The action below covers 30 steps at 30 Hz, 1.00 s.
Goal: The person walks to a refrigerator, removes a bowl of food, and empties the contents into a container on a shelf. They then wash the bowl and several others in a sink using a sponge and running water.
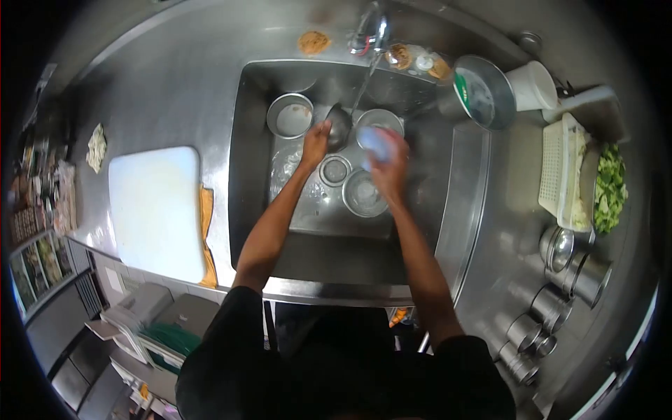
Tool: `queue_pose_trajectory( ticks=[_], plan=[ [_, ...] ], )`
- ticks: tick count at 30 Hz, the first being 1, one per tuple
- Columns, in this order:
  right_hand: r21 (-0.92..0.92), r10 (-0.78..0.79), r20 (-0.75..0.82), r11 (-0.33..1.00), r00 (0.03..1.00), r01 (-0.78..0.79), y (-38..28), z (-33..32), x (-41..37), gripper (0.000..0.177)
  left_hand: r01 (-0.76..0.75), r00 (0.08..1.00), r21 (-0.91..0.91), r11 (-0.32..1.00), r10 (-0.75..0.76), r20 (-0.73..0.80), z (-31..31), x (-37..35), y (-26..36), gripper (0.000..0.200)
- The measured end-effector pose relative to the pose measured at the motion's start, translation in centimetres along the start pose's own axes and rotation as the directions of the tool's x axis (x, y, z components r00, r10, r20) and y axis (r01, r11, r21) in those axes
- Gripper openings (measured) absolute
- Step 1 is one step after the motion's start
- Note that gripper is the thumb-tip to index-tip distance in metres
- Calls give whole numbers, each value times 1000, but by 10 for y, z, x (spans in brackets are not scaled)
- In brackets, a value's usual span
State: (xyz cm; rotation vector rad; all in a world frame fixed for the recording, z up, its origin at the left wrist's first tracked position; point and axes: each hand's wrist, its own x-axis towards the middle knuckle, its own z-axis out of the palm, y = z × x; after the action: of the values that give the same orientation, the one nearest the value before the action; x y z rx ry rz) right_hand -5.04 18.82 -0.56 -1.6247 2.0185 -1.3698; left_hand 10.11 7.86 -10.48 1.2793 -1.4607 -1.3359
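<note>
Over the sink, my left hand grips the rim of a dark metal bowl, tilted on its side. My right hand, smeared by motion, is closed on a light blue sponge a little to the right of the bowl. Water runs from the faucet between the two hands. On the sink floor lie a round metal pan at the left, a metal container partly behind the sponge, another metal bowl and the drain.
Left of the sink, a white cutting board lies over an orange-brown cloth. Brown scrubbing pads sit behind the sink. A metal pot of sudsy water, a white basket, chopped greens and metal pots occupy the right counter.
</note>
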Motion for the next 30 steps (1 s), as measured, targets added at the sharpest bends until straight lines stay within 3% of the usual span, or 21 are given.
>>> queue_pose_trajectory(
  ticks=[3, 5, 6, 7, 8, 9, 11, 12, 15, 16, 17, 18, 20, 21, 23, 24, 25, 26, 27, 28, 30],
  plan=[
    [-81, -306, 226, 940, 925, 331, -23, 31, 52, 35, 388, 922, -392, 834, -355, 157, 19, 29, 77, 78],
    [-154, -343, 209, 913, 916, 378, -23, 32, 95, 29, 284, 959, -261, 923, -278, 61, 17, 41, 97, 79],
    [-152, -355, 203, 909, 912, 388, -13, 33, 117, 29, 359, 933, 18, 933, -359, 10, 15, 45, 90, 73],
    [26, 1, 176, 1000, 984, -6, -7, 28, 126, 29, 363, 929, -145, 920, -370, -19, 17, 37, 94, 70],
    [205, 357, 208, 895, 911, -397, -3, 25, 127, 30, 353, 923, -303, 885, -382, -42, 20, 29, 101, 68],
    [85, 383, 216, 909, 898, -408, -4, 26, 106, 34, 341, 929, -302, 890, -368, -35, 23, 30, 104, 68],
    [89, -169, -214, 977, 962, 192, 7, 59, 43, 40, 173, 831, -937, 303, -555, -26, 30, 34, 92, 61],
    [-152, -315, -30, 939, 949, 307, -14, 48, 20, 49, 158, 832, -940, 303, -554, -39, 28, 37, 88, 61],
    [-474, -221, 54, 852, 974, 220, -28, 39, 10, 49, 362, 794, -838, 409, -606, 47, 30, 34, 93, 53],
    [-58, 107, -241, 991, 965, -124, -16, 45, 24, 50, 377, 791, -828, 415, -609, 54, 23, 30, 96, 53],
    [429, 498, -355, 839, 791, -335, -6, 46, 35, 53, 469, 822, -788, 400, -524, 223, 11, 27, 96, 52],
    [571, 746, -260, 631, 613, -526, -13, 30, 53, 52, 551, 820, -736, 393, -419, 390, 6, 27, 101, 50],
    [827, 799, 304, 48, 518, -560, -1, 22, 69, 49, 628, 766, -680, 379, -457, 452, 12, 27, 94, 49],
    [832, 800, 298, 50, 521, -553, -5, 21, 72, 49, 493, 862, -640, 589, -429, 269, 18, 33, 80, 48],
    [491, 751, -45, 590, 658, -640, -50, 12, 82, 44, 108, 979, -359, 927, -162, -125, 29, 30, 76, 49],
    [495, 750, -49, 592, 660, -636, -44, 22, 83, 44, 103, 980, -358, 928, -156, -123, 38, 30, 86, 49],
    [397, 483, -64, 815, 873, -422, -29, 37, 81, 39, 1, 997, -303, 953, -25, -75, 45, 28, 103, 49],
    [293, 174, -44, 944, 984, -153, -34, 40, 79, 34, -2, 998, -441, 898, -23, -51, 45, 25, 115, 54],
    [97, 429, 267, 879, 863, -466, -35, 37, 83, 30, 2, 999, -569, 822, -21, -28, 45, 22, 127, 58],
    [104, 434, 253, 877, 865, -470, -39, 34, 83, 30, 2, 1000, -564, 826, -13, -14, 37, 25, 122, 58],
    [272, 140, 391, 927, 910, -260, -43, 27, 82, 24, 445, 895, -792, 418, -188, 403, 17, 30, 108, 60]
  ],
)
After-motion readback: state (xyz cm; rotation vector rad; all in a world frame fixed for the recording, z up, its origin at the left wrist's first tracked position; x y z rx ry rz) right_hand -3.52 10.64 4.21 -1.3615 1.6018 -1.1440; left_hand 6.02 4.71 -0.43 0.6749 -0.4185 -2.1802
